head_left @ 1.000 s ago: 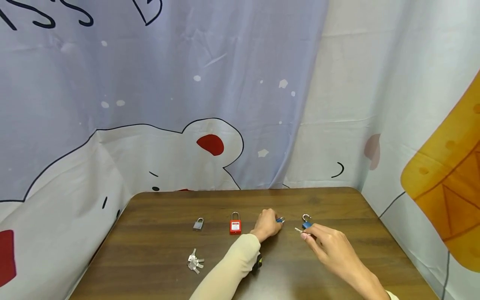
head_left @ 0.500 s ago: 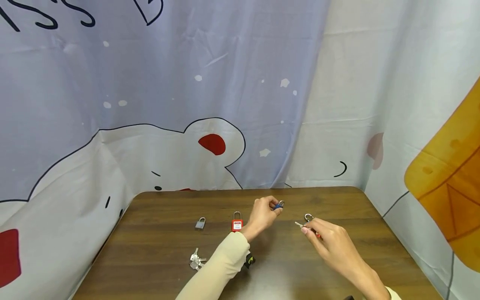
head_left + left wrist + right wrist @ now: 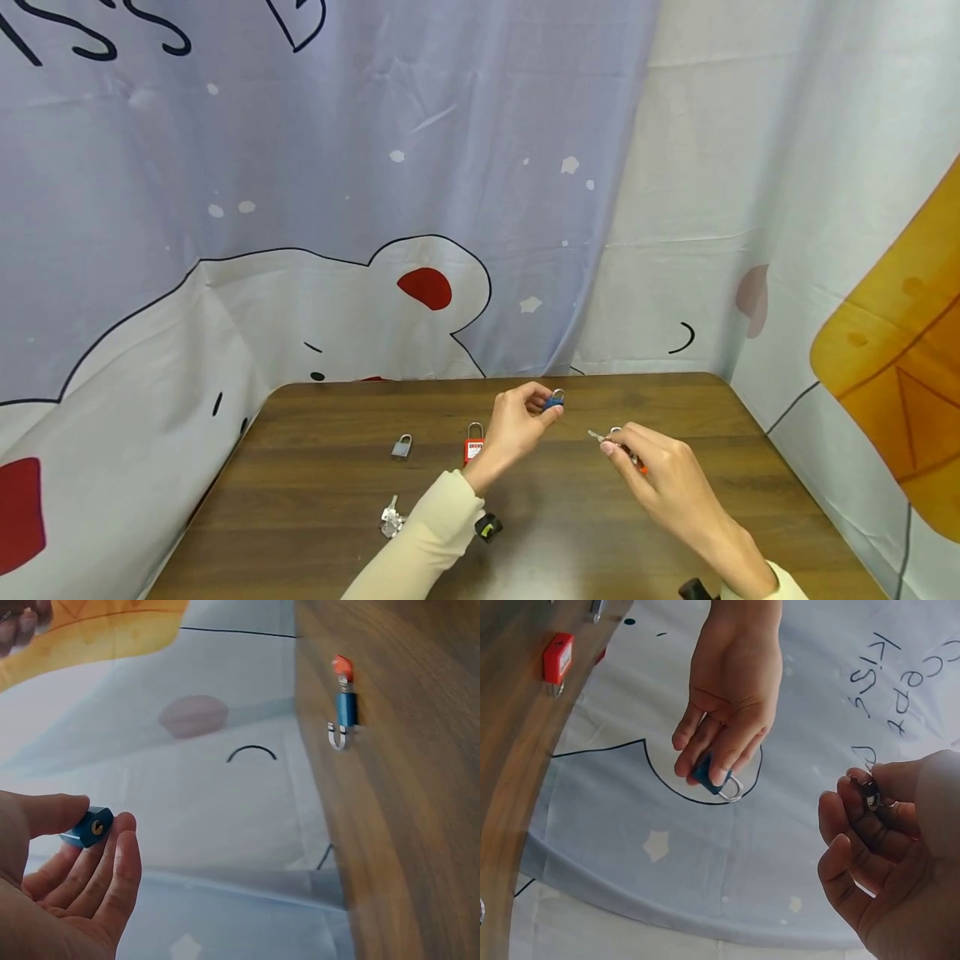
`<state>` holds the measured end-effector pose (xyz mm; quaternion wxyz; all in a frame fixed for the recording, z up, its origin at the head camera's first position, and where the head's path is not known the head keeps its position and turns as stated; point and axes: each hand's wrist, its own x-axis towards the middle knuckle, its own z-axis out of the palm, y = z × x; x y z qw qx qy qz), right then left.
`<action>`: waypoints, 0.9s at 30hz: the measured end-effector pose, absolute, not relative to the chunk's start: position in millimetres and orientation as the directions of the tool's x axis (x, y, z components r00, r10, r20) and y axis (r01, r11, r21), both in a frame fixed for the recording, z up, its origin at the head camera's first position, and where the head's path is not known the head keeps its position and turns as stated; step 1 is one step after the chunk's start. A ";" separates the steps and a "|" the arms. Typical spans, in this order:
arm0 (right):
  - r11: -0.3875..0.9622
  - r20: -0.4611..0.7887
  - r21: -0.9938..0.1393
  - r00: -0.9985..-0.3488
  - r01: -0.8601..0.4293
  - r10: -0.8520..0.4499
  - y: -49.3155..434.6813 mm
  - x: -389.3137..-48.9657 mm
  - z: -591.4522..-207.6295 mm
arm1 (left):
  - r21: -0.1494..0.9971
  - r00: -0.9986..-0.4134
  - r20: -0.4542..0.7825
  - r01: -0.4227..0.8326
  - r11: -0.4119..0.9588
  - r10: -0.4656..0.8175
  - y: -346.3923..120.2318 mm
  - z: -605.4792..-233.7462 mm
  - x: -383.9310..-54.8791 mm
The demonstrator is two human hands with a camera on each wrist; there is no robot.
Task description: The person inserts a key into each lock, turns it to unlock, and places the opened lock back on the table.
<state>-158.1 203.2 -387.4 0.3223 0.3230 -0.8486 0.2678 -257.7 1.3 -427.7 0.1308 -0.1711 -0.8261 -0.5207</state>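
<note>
My left hand holds a small blue padlock between thumb and fingers, raised over the back of the table. The padlock's brass keyhole faces the camera in the left wrist view; its silver shackle shows in the right wrist view. To the right, my right hand pinches a small metal key whose blade points left toward the padlock, a gap between them. Another blue padlock, shackle swung open and something orange-red at its base, lies on the table, mostly behind my right hand in the head view.
A red padlock and a grey padlock rest on the wooden table to the left. Nearer me lies a bunch of keys, partly behind my left sleeve. A printed curtain hangs behind the table.
My left hand has picked the blue padlock up from the table, lifted it, and turned it so its shackle points up. My right hand stays nearly in place with the key.
</note>
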 end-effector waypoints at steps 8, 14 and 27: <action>0.627 0.726 -0.265 -0.580 -0.732 -0.369 195.8 -159.4 -378.4 | 0.845 -0.891 0.431 0.454 0.281 0.144 -8.4 -416.0 -243.8; 0.596 0.731 -0.288 -0.574 -0.750 -0.370 188.8 -159.8 -375.4 | 0.875 -0.900 0.419 0.436 0.212 0.123 -16.3 -403.8 -228.4; 0.529 0.778 -0.283 -0.514 -0.800 -0.361 171.4 -161.3 -372.0 | 0.908 -0.905 0.418 0.416 -0.044 0.079 -32.9 -392.8 -210.8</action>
